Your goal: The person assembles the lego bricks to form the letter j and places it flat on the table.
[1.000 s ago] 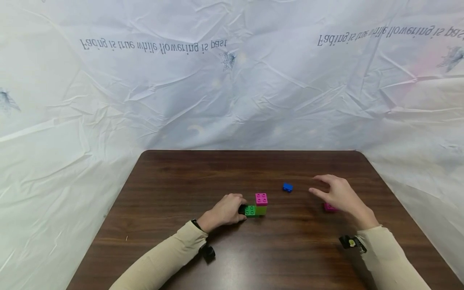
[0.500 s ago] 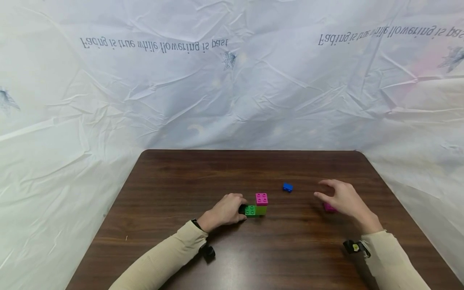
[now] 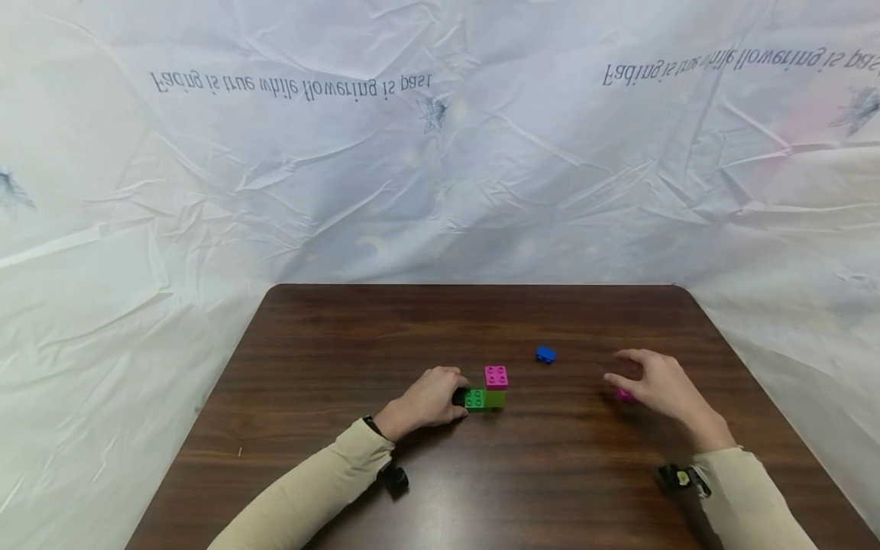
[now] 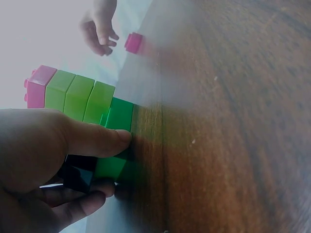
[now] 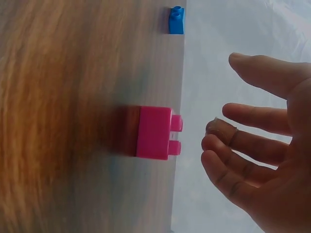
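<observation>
My left hand (image 3: 428, 397) grips the left end of a toy brick build: a green brick (image 3: 474, 399) at the base, a black brick (image 4: 80, 170) beside it under the fingers. Several lime bricks (image 4: 80, 94) rise in a column at its right end, topped by a pink brick (image 3: 496, 377). Over a loose magenta brick (image 3: 625, 394), my right hand (image 3: 660, 386) hovers with thumb and fingers spread apart, holding nothing. In the right wrist view that magenta brick (image 5: 154, 132) stands studs up on the table, short of the fingertips.
A small blue brick (image 3: 545, 355) lies between the build and the right hand, farther back. The dark wooden table (image 3: 330, 328) ends at a back edge, behind which a crinkled white printed sheet (image 3: 440, 176) hangs.
My right hand has moved right and nearer to me, coming over the magenta brick and hiding more of it. The left hand and the build have stayed put.
</observation>
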Demonstrator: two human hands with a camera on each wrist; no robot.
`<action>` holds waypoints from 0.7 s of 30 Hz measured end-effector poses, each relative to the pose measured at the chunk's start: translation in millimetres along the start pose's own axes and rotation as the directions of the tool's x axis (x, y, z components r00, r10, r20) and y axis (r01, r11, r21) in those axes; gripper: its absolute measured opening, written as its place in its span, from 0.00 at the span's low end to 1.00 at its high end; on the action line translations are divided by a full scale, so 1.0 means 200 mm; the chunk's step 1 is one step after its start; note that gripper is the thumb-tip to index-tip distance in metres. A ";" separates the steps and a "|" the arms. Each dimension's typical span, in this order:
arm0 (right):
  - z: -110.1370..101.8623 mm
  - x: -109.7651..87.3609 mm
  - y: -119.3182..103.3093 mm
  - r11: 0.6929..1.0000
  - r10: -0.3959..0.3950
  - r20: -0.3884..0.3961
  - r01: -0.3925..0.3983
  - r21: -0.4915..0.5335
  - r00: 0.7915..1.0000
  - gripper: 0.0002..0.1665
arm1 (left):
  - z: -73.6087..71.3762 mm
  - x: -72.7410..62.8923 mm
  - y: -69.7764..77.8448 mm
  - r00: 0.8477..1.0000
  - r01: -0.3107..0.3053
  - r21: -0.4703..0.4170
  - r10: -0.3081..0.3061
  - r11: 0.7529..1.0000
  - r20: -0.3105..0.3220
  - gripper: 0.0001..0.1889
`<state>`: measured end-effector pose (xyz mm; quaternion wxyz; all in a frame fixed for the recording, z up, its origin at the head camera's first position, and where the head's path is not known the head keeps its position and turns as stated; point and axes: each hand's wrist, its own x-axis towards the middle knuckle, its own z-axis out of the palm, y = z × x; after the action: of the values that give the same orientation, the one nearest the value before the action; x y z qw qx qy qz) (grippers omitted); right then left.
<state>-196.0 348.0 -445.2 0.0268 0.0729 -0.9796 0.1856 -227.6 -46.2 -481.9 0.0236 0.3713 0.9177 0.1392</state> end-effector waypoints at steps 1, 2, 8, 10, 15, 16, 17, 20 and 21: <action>0.00 0.00 0.00 1.000 0.005 0.007 -0.005 0.001 1.000 0.37 | 0.00 0.00 0.00 1.000 0.003 0.000 -0.003 1.000 0.003 0.20; 0.01 -0.01 0.01 1.000 0.009 0.011 -0.009 0.001 1.000 0.38 | 0.00 0.00 0.00 1.000 0.006 0.000 -0.006 1.000 0.006 0.20; 0.03 -0.02 0.03 1.000 0.017 0.024 -0.017 0.006 1.000 0.38 | 0.00 -0.01 0.01 1.000 0.014 -0.010 -0.014 1.000 0.015 0.20; 0.03 -0.03 0.03 1.000 0.014 0.016 -0.014 0.001 1.000 0.39 | 0.00 0.00 0.00 1.000 0.011 -0.006 -0.011 1.000 0.015 0.20; 0.03 -0.03 0.04 1.000 0.006 0.004 -0.006 -0.002 1.000 0.39 | 0.00 0.00 0.00 1.000 0.011 -0.002 -0.011 1.000 0.011 0.20; 0.03 -0.03 0.04 1.000 0.006 0.003 -0.006 -0.001 1.000 0.38 | 0.00 0.00 0.00 1.000 0.014 -0.003 -0.014 1.000 0.011 0.20; 0.03 -0.03 0.04 1.000 0.006 0.004 -0.006 0.001 1.000 0.38 | 0.00 0.00 0.00 1.000 0.017 -0.006 -0.016 1.000 0.012 0.20; 0.03 -0.03 0.05 1.000 0.007 0.009 -0.007 0.001 1.000 0.38 | 0.00 0.00 0.00 1.000 0.024 -0.011 -0.024 1.000 0.017 0.21; 0.04 -0.03 0.05 1.000 0.008 0.008 -0.008 0.001 1.000 0.37 | 0.00 0.00 0.00 0.999 0.026 -0.013 -0.025 1.000 0.021 0.21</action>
<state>-191.7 355.2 -455.8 0.0221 0.0700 -0.9799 0.1858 -227.3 -46.2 -481.0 0.0374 0.3609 0.9211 0.1410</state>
